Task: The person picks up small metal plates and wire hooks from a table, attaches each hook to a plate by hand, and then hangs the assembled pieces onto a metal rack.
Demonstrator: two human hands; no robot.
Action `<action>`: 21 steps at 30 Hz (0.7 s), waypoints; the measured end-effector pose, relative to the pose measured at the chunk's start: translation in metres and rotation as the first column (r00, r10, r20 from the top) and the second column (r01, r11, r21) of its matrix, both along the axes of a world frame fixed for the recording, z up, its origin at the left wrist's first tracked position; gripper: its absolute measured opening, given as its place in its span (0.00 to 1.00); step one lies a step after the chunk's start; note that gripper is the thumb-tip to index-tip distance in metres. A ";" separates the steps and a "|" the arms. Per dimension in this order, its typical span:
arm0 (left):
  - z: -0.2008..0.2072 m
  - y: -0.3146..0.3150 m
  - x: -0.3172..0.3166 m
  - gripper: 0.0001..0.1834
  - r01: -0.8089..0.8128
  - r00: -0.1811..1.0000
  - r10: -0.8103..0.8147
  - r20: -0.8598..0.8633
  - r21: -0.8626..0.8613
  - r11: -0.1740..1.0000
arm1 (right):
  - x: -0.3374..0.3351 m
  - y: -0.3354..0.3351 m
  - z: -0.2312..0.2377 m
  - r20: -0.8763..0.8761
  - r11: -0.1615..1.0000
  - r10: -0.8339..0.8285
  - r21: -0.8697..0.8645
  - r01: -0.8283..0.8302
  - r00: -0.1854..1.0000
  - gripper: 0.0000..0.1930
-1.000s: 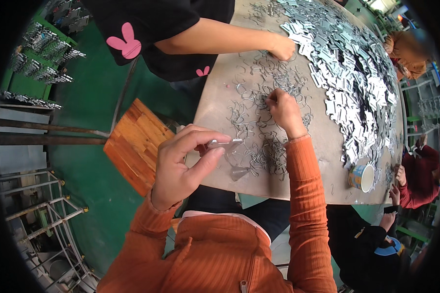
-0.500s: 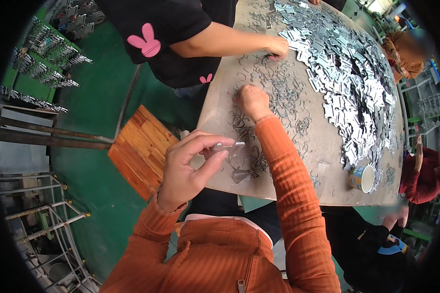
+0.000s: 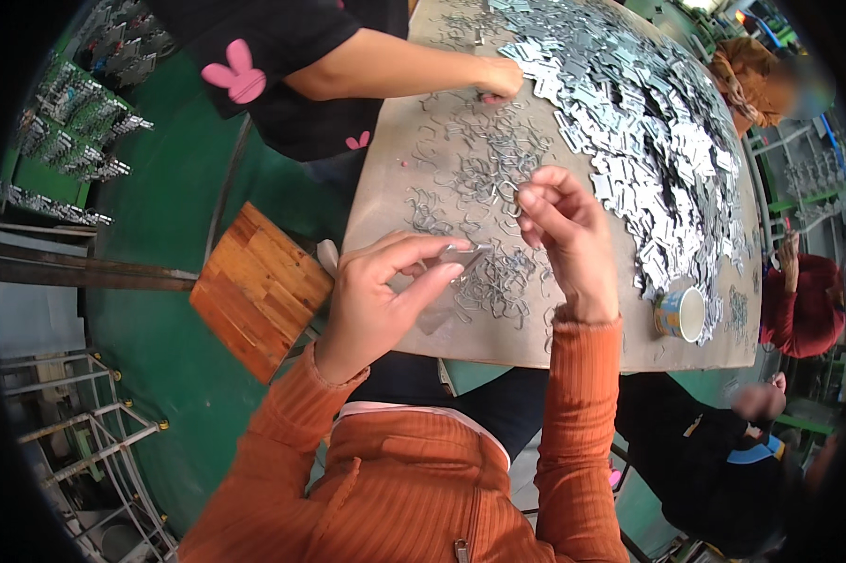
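Note:
My left hand [image 3: 385, 293] is closed in a pinch on a small flat metal plate [image 3: 470, 253], held just above the table near its front edge. Raised to the right of it, my right hand [image 3: 573, 239] pinches a thin wire hook [image 3: 520, 190], mostly hidden by the fingertips. Loose curved wire hooks [image 3: 493, 291] lie scattered on the table beneath and between my hands. Farther right, a big heap of shiny flat metal plates [image 3: 648, 188] spreads across the tabletop.
A co-worker's hand [image 3: 500, 79] touches the table at the far left. A paper cup [image 3: 672, 314] stands near the front right by the plates. Left of the table is a wooden stool [image 3: 259, 291]; a metal rack [image 3: 76, 427] stands beyond it. Other people sit on the right.
My right hand has lifted off the hooks and come back toward me, fingers now pinched. My left hand still holds the plate. The view has shifted slightly.

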State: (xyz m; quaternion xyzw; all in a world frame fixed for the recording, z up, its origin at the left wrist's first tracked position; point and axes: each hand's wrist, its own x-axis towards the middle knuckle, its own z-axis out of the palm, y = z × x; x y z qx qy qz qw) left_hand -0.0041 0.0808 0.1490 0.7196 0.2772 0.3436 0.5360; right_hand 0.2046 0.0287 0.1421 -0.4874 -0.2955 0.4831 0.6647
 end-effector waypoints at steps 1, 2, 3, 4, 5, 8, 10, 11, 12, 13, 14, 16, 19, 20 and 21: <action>0.000 -0.002 0.006 0.10 0.009 1.000 -0.009 -0.003 0.022 1.000 | -0.005 -0.013 0.014 0.000 1.000 -0.016 0.002 0.016 1.000 0.09; 0.001 -0.004 0.011 0.10 0.016 1.000 -0.015 -0.008 0.046 0.999 | -0.012 -0.024 0.026 0.024 0.999 -0.038 0.006 0.038 0.999 0.11; 0.001 -0.006 0.017 0.10 0.028 1.000 -0.028 -0.010 0.049 0.998 | -0.019 -0.034 0.035 0.047 0.998 -0.061 0.010 0.061 0.997 0.13; 0.002 -0.009 0.023 0.10 0.026 0.999 -0.028 0.018 0.075 0.997 | -0.028 -0.043 0.042 0.074 0.997 -0.082 0.018 0.081 0.994 0.11; 0.003 -0.012 0.030 0.10 0.026 0.998 -0.031 0.047 0.102 0.994 | -0.035 -0.051 0.044 0.074 0.992 -0.121 0.044 0.118 0.990 0.11; 0.003 -0.019 0.046 0.10 0.061 0.995 -0.078 0.061 0.239 0.969 | -0.045 -0.068 0.045 0.060 0.976 -0.207 0.082 0.202 0.977 0.11; 0.002 -0.026 0.056 0.10 0.067 0.992 -0.096 0.077 0.311 0.948 | -0.045 -0.077 0.045 0.151 0.948 -0.314 0.097 0.302 0.937 0.11; 0.002 -0.030 0.061 0.11 0.056 0.991 -0.098 0.093 0.380 0.923 | -0.043 -0.080 0.044 0.197 0.938 -0.345 0.103 0.331 0.918 0.09; 0.003 -0.034 0.066 0.11 0.069 0.989 -0.112 0.093 0.381 0.922 | -0.042 -0.085 0.044 0.197 0.933 -0.359 0.105 0.345 0.912 0.09; 0.003 -0.037 0.071 0.11 0.065 0.988 -0.120 0.101 0.438 0.897 | -0.041 -0.089 0.044 0.204 0.913 -0.407 0.115 0.391 0.891 0.09; 0.004 -0.040 0.075 0.12 0.060 0.986 -0.129 0.108 0.492 0.868 | -0.040 -0.093 0.044 0.209 0.891 -0.453 0.124 0.436 0.867 0.08; 0.009 -0.047 0.083 0.13 0.064 0.984 -0.144 0.106 0.540 0.839 | -0.040 -0.100 0.046 0.202 0.867 -0.498 0.137 0.479 0.843 0.08; 0.010 -0.058 0.097 0.14 0.064 0.983 -0.159 0.097 0.625 0.778 | -0.035 -0.112 0.039 0.277 0.811 -0.585 0.189 0.554 0.762 0.08; 0.009 -0.061 0.101 0.15 0.059 0.983 -0.159 0.092 0.662 0.747 | -0.033 -0.115 0.035 0.357 0.781 -0.623 0.231 0.580 0.696 0.08; 0.009 -0.065 0.106 0.15 0.072 0.981 -0.175 0.089 0.665 0.743 | -0.031 -0.118 0.033 0.354 0.771 -0.635 0.233 0.593 0.687 0.08</action>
